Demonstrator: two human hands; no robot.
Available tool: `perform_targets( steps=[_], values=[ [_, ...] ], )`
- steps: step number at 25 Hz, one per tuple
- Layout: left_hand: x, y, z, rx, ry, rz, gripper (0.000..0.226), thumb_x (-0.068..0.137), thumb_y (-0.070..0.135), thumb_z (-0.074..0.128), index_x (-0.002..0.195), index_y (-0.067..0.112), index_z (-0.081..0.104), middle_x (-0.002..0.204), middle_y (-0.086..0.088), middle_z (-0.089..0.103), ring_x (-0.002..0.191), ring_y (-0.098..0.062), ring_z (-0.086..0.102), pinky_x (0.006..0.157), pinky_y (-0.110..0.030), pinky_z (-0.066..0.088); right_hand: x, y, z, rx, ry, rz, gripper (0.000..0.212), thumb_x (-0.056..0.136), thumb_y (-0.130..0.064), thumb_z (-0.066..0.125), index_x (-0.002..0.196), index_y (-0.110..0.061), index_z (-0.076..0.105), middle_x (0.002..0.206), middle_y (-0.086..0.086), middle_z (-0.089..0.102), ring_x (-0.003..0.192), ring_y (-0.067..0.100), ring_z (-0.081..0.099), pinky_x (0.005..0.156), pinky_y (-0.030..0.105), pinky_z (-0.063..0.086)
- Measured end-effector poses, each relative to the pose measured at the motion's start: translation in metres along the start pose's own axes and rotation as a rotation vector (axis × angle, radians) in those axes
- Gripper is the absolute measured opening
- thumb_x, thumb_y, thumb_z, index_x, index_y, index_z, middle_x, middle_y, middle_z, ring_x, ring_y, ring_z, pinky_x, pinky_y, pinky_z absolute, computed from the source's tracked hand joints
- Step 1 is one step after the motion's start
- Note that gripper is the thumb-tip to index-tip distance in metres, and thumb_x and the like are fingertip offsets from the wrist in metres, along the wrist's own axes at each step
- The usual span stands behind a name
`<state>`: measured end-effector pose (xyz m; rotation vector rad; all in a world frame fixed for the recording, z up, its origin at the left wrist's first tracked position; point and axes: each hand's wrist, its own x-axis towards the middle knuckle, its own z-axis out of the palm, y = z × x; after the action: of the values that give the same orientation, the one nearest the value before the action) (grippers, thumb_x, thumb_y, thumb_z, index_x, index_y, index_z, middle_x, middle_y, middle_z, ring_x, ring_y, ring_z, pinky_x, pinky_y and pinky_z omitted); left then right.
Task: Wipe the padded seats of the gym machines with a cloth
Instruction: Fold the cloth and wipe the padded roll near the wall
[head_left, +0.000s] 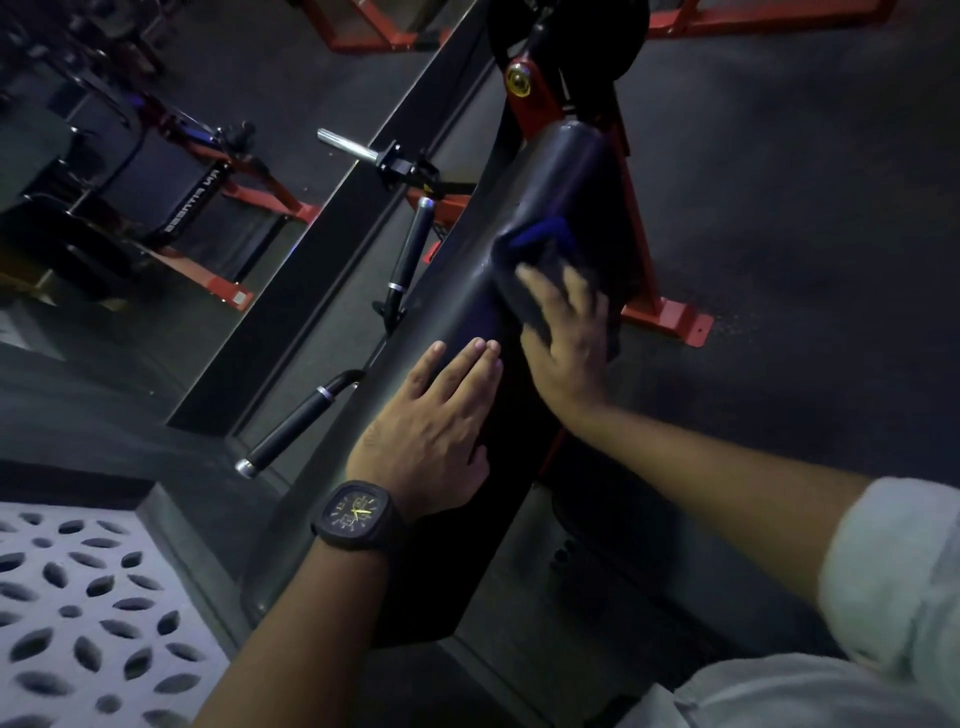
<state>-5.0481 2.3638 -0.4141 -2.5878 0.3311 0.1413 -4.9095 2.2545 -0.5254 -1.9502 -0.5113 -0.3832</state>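
Left hand (431, 431) flat and relaxed on black padded seat (452, 312), right hand (569, 345) splayed, pressing dark blue-striped cloth (545, 236) onto seat

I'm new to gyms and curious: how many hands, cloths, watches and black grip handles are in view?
Bare hands: 2 (left hand, right hand)
Dark cloth with blue stripe: 1
Black square wristwatch: 1
Black cylindrical grip handles with chrome ends: 2 ()
Total: 6
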Motion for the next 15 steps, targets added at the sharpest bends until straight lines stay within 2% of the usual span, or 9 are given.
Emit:
perform_targets(
  steps=[1, 2, 5, 6, 9, 10, 13, 14, 15],
  values=[
    [0.001, 0.0, 0.001, 0.003, 0.004, 0.0, 0.088, 0.077, 0.041, 0.061, 0.15, -0.004, 0.041, 0.161, -0.017, 0.034, 0.152, -0.03, 0.029, 0.123, -0.053, 0.02, 0.001, 0.014, -0.009, -0.047, -0.088, -0.207, 0.063, 0.08, -0.021, 0.058, 0.142, -0.024, 0.052, 0.145, 0.016, 0.049, 0.122, 0.038, 0.051, 0.106, 0.037, 0.031],
    [0.001, -0.001, 0.001, 0.008, 0.004, 0.001, 0.089, 0.076, 0.041, 0.061, 0.15, -0.004, 0.041, 0.161, -0.017, 0.034, 0.152, -0.03, 0.029, 0.123, -0.052, 0.02, 0.015, 0.032, -0.016, -0.052, -0.097, -0.282, 0.064, 0.079, -0.022, 0.058, 0.142, -0.025, 0.05, 0.145, 0.017, 0.048, 0.123, 0.039, 0.052, 0.106, 0.035, 0.03],
    [0.002, -0.001, 0.001, 0.017, -0.005, 0.007, 0.089, 0.076, 0.041, 0.061, 0.151, -0.003, 0.04, 0.162, -0.017, 0.032, 0.152, -0.03, 0.027, 0.124, -0.053, 0.019, 0.036, 0.017, -0.008, 0.129, 0.082, 0.32, 0.064, 0.08, -0.014, 0.056, 0.143, -0.021, 0.053, 0.144, 0.018, 0.051, 0.12, 0.039, 0.053, 0.104, 0.037, 0.037],
    [0.001, 0.0, 0.002, 0.02, -0.008, 0.006, 0.09, 0.076, 0.041, 0.061, 0.151, -0.003, 0.04, 0.162, -0.017, 0.032, 0.152, -0.03, 0.027, 0.123, -0.053, 0.02, 0.022, 0.002, 0.001, 0.12, 0.114, 0.427, 0.063, 0.08, -0.013, 0.056, 0.143, -0.019, 0.053, 0.144, 0.018, 0.051, 0.119, 0.039, 0.052, 0.103, 0.041, 0.039],
    [0.002, 0.0, 0.002, 0.018, -0.01, -0.004, 0.09, 0.076, 0.042, 0.062, 0.151, -0.002, 0.04, 0.162, -0.017, 0.032, 0.152, -0.029, 0.027, 0.123, -0.053, 0.021, -0.008, 0.019, -0.007, 0.0, -0.052, -0.057, 0.062, 0.083, -0.019, 0.056, 0.144, -0.022, 0.048, 0.143, 0.021, 0.049, 0.121, 0.04, 0.049, 0.104, 0.043, 0.036],
    [0.002, -0.001, 0.002, 0.022, -0.009, -0.004, 0.09, 0.077, 0.042, 0.062, 0.152, -0.002, 0.039, 0.163, -0.016, 0.031, 0.153, -0.029, 0.026, 0.123, -0.053, 0.021, 0.008, 0.038, -0.01, 0.006, -0.046, -0.093, 0.061, 0.082, -0.021, 0.055, 0.143, -0.023, 0.048, 0.143, 0.021, 0.049, 0.122, 0.041, 0.05, 0.105, 0.041, 0.035],
    [0.001, -0.001, 0.001, 0.029, -0.016, 0.001, 0.089, 0.078, 0.042, 0.061, 0.152, -0.002, 0.038, 0.163, -0.017, 0.03, 0.153, -0.029, 0.025, 0.123, -0.054, 0.021, 0.032, 0.017, -0.002, 0.209, 0.124, 0.515, 0.063, 0.08, -0.02, 0.051, 0.143, -0.018, 0.054, 0.144, 0.017, 0.052, 0.123, 0.039, 0.052, 0.105, 0.039, 0.036],
    [0.001, -0.001, 0.001, 0.027, -0.019, -0.004, 0.09, 0.077, 0.042, 0.061, 0.152, -0.002, 0.038, 0.163, -0.016, 0.03, 0.153, -0.029, 0.025, 0.123, -0.054, 0.021, 0.02, -0.002, 0.003, 0.207, 0.139, 0.579, 0.064, 0.08, -0.02, 0.051, 0.144, -0.018, 0.054, 0.144, 0.017, 0.052, 0.122, 0.038, 0.052, 0.104, 0.039, 0.036],
    [0.0, 0.0, 0.0, 0.024, -0.023, -0.005, 0.09, 0.077, 0.042, 0.061, 0.152, -0.002, 0.038, 0.164, -0.016, 0.03, 0.153, -0.029, 0.025, 0.123, -0.054, 0.021, 0.002, -0.012, 0.005, 0.151, 0.135, 0.459, 0.064, 0.081, -0.02, 0.052, 0.144, -0.02, 0.054, 0.144, 0.018, 0.051, 0.121, 0.038, 0.051, 0.104, 0.039, 0.035]
  ],
)
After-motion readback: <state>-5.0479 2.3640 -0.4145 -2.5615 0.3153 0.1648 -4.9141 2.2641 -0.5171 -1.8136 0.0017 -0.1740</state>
